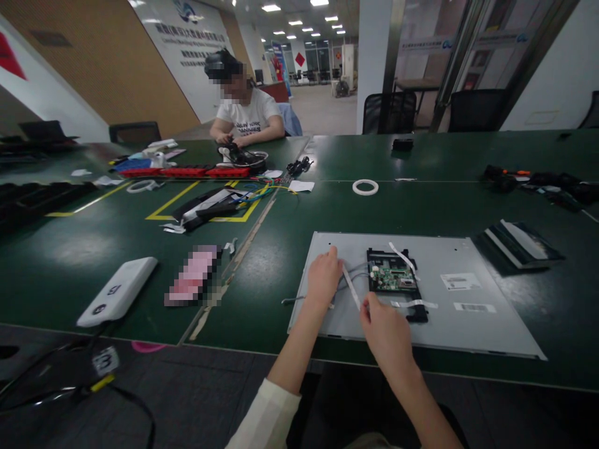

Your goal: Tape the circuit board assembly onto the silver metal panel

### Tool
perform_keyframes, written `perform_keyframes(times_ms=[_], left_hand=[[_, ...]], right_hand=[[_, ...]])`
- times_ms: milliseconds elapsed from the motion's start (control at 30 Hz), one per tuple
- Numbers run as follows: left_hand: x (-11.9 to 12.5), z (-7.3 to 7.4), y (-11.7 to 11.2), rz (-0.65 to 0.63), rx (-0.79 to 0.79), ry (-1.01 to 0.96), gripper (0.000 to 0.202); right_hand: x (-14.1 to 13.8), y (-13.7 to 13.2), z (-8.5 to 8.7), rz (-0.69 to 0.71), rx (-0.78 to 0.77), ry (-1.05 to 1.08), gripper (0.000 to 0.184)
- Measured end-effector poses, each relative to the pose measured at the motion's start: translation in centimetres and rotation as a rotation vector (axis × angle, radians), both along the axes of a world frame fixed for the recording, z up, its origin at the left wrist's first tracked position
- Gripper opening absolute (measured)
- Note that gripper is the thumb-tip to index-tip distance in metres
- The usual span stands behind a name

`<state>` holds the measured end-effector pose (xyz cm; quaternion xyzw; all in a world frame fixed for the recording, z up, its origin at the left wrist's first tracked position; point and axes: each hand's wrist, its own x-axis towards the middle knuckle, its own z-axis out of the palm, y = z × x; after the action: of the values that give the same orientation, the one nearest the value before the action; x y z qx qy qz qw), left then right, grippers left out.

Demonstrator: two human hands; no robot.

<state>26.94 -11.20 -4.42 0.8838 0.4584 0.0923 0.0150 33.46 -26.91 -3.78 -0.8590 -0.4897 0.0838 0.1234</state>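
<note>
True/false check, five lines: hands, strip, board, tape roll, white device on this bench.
1. A white strip runs between left hand and right hand. True.
2. The circuit board lies on bare green table. False: it sits on the grey panel.
3. The tape roll lies on the panel. False: on the table beyond it.
4. A co-worker sits across the table. True.
5. The white device lies left of the panel. True.

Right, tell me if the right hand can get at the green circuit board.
Probably yes. The circuit board lies just beyond the right hand on the grey panel with nothing between, though that hand is pinching a white strip that the left hand also holds.
</note>
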Motion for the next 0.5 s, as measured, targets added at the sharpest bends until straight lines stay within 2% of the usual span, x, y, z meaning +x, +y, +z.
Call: perform_keyframes(times_ms=[133,300,400,500], left_hand=[[-0.4,0.1,0.3,0.032,-0.017,-0.053,0.022],[-1.0,0.1,0.3,0.024,-0.03,-0.169,0.026],[-1.2,0.0,0.1,0.014,-0.036,-0.236,0.027],[-1.4,0.0,0.0,0.019,-0.028,-0.29,0.027]], right_hand=[[1.2,-2.6,-0.3,0.069,0.085,0.088,0.009],[4.0,-6.1,-0.3,0.132,0.339,0.316,0.018],[8.0,-7.9,-0.3,-0.008,0.463,0.328,0.031],[15.2,-9.6,-0.9,-0.242,0.553,0.11,0.056]])
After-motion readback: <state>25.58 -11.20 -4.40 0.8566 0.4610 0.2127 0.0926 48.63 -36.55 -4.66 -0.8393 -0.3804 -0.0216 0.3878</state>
